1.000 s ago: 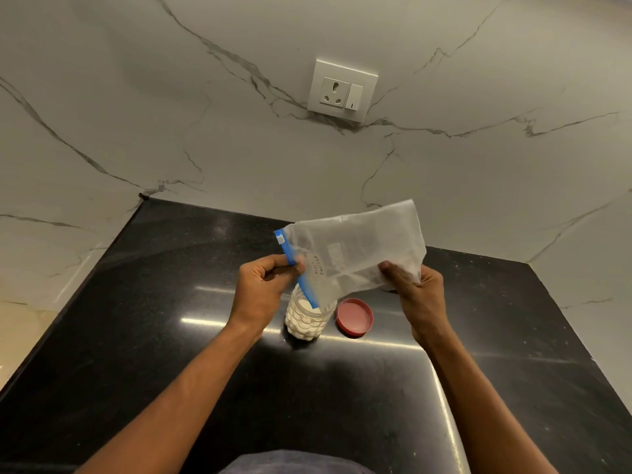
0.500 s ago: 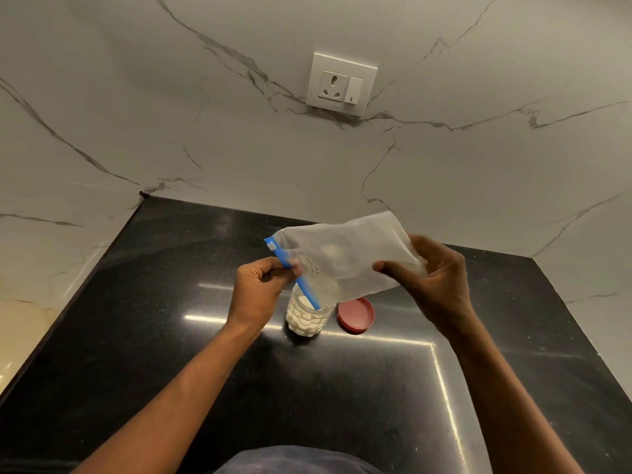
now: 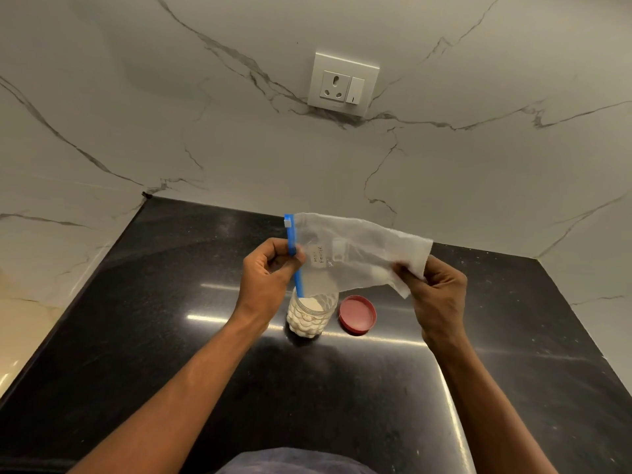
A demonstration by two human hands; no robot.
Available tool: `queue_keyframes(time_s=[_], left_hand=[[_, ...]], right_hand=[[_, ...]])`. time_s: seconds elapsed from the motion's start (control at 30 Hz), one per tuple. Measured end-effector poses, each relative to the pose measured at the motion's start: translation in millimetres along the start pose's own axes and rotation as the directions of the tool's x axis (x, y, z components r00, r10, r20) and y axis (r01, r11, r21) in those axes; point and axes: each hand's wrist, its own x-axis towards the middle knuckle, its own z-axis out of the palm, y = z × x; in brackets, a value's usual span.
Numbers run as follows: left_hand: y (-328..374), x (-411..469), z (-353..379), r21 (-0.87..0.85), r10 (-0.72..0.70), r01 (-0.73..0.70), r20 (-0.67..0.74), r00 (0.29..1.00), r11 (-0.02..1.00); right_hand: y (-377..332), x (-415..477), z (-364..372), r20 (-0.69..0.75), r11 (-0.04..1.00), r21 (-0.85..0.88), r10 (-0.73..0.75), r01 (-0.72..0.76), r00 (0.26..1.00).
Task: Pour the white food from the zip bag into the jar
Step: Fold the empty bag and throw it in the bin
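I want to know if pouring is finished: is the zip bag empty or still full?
Nearly empty: the zip bag hangs flat and limp between the hands, and the jar below holds white food almost to its neck.

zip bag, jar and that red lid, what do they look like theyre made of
Zip bag: thin, frosted see-through plastic film, judging by its creases, with a blue zip strip. Jar: clear and ribbed, probably plastic, though glass is possible; white food shows through. Red lid: matte, opaque, likely moulded plastic.
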Motion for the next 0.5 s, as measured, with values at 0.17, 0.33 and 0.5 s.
queue_keyframes(time_s=[0.17,0.33,0.5], left_hand=[[20.7,7.2,7.8,0.045,0.050,-0.050,0.004,0.999,0.998],[72.6,24.9,17.5,0.240,0.249,-0.259,0.074,0.966,0.936],[117.7,32.6,27.7,0.558,0.329,-0.444,0.300,0.895,0.701]], right_hand=[[-17.6,0.1,-16.8,-0.112,0.991,-0.125,-0.055,0.041,0.992],[-69.1,6.7,-6.3,-0.174,0.919,-0.209,-0.371,0.334,0.912],[-100.0,30.8,30.7,-0.036,0.914,-0.209,-0.363,0.348,0.931]])
